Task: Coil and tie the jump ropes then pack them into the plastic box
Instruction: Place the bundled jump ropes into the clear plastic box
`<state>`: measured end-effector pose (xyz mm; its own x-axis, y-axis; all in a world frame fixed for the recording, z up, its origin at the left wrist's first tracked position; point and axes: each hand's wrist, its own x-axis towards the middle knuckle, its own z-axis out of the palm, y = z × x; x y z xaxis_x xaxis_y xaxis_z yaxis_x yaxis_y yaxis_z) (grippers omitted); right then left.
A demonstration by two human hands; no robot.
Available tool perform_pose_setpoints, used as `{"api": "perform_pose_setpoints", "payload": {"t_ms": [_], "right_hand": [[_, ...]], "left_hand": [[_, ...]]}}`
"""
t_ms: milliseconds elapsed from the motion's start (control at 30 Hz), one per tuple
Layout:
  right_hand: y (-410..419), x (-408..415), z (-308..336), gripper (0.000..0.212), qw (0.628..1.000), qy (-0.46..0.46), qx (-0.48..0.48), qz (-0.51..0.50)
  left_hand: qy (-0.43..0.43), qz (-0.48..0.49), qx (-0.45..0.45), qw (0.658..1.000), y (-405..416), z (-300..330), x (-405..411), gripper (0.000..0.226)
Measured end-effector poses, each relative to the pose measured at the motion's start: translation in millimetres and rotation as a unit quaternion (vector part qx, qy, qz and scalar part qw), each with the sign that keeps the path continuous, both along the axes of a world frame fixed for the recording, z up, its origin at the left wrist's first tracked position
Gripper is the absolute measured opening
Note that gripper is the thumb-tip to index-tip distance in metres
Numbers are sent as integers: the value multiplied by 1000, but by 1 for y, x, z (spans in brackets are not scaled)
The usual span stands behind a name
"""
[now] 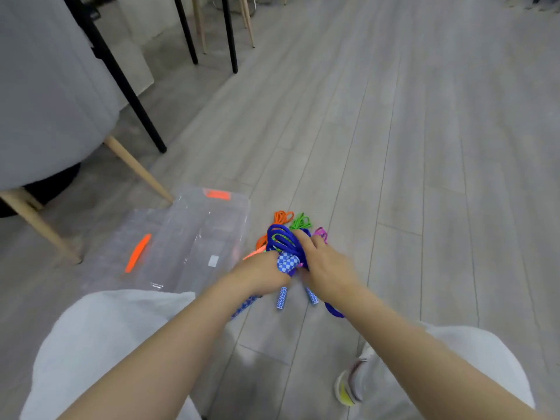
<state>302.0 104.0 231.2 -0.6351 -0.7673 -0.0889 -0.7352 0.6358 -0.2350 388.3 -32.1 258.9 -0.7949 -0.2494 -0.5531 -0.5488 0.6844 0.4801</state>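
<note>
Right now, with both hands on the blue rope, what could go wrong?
The blue rope lies on the orange rope and green rope, so lifting may snag them. Its loops look loose between the left hand and right hand and could uncoil before tying.

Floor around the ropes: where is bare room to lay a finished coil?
Bare floor lies right of the rope pile and beyond it. Crowded: the plastic box and its lid border the pile's left; both hands, left and right, hold the blue rope there.
</note>
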Motion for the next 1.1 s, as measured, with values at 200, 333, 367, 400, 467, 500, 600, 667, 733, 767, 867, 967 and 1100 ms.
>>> {"api": "perform_pose_setpoints", "payload": {"t_ms": [200,333,367,400,467,500,600,667,733,767,867,967,1100], "right_hand": [[-33,-9,-46,56,997,13,-73,-2],[-51,-16,-66,69,991,96,-21,89],[-56,-19,-71,73,987,114,-5,110],[-60,-21,-75,76,984,125,11,125],[-69,-27,-86,74,982,128,36,137],[-74,-31,-92,71,983,117,46,132],[-87,-41,-109,62,988,70,89,107],[-92,-48,-120,57,986,28,130,96],[-95,-54,-137,51,987,8,133,87],[-98,-57,-143,49,989,3,127,79],[-108,-66,-161,43,989,-16,126,80],[-112,-76,-179,40,985,-17,130,116],[-114,-81,-200,45,977,-48,110,179]], "left_hand": [[-59,167,174,969,-28,-22,-13,5],[-67,190,166,965,-44,-40,-21,2],[-67,185,154,968,-47,-45,-24,3],[-68,174,138,973,-49,-49,-26,5],[-78,148,110,980,-53,-58,-30,13],[-82,145,100,981,-56,-63,-31,13],[-84,130,97,983,-62,-79,-36,19],[-91,114,108,984,-65,-91,-39,22],[-99,112,116,982,-69,-100,-42,12],[-103,111,117,982,-72,-102,-44,12],[-99,106,135,980,-85,-112,-45,17],[-87,101,151,980,-94,-122,-44,7],[-94,131,178,971,-99,-144,-32,2]]}}
